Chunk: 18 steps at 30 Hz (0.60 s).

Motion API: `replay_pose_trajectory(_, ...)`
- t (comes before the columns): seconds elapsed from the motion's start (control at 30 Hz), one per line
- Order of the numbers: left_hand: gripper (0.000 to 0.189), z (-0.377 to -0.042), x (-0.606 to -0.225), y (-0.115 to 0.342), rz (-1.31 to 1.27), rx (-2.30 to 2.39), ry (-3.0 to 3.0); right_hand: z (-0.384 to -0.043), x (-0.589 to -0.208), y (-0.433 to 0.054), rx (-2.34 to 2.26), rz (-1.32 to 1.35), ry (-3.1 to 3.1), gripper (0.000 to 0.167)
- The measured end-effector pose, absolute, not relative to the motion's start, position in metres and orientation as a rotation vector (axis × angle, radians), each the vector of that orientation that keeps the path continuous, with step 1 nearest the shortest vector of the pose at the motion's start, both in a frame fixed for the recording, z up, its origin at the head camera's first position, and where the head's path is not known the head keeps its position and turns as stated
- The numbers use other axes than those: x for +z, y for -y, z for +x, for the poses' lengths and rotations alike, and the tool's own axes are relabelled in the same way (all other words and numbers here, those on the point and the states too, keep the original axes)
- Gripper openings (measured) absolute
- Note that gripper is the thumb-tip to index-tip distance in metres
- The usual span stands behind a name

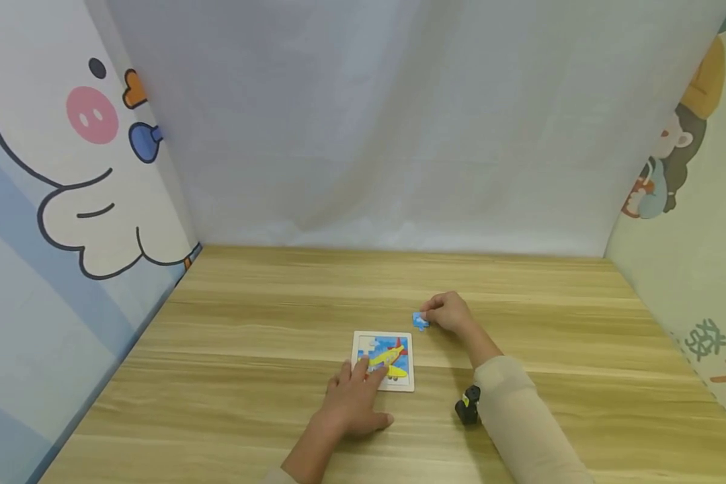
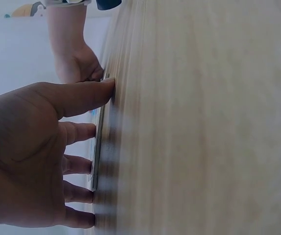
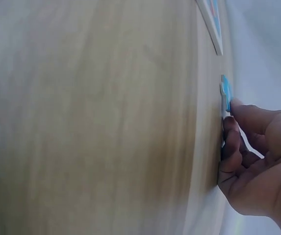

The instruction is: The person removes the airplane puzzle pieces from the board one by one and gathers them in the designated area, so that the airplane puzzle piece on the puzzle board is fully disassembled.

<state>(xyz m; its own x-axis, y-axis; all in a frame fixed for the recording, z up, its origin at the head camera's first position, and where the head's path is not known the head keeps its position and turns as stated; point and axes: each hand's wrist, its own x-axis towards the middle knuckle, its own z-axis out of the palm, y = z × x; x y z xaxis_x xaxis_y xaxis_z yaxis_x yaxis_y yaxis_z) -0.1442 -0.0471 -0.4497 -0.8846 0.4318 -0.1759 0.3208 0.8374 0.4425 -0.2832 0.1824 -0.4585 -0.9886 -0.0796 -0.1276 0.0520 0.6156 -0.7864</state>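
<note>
Blue and white, a small knobby puzzle piece [image 1: 419, 320] is pinched by the right hand [image 1: 450, 313]. It is near the far right corner of a flat, square puzzle board with a white rim [image 1: 411, 363], but not touching it. The board lies on the brown, stripy wood table [image 1: 248, 376]. It shows a yellow plane [image 1: 393, 355] in a blue sky, with a pale gap [image 1: 366, 344] in its far left corner. The left hand [image 1: 355, 400] has its fingers spread out, some resting on the board.
</note>
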Motion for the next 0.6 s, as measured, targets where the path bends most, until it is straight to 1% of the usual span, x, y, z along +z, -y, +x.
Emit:
replay_pose_trajectory(0.13, 0.077, -0.1438, -0.4477, 0.047, 0.581, 0.584, -2.757, -0.285, -0.4602, -0.1816, -1.273, 0.021, -2.707, 0.01)
replay_pose_trajectory(0.4, 0.077, -0.1439, -0.4493, 0.0447, 0.574, 0.602, -2.744, -0.2806, -0.4571, -0.1845, -1.293, 0.003, -2.694, 0.007)
replay_pose_trajectory(0.6, 0.076, -0.1457, -0.4494, 0.0444, 0.549, 0.625, -2.763, -0.2755, -0.4527, -0.184, -1.279, -0.096, -2.666, 0.016)
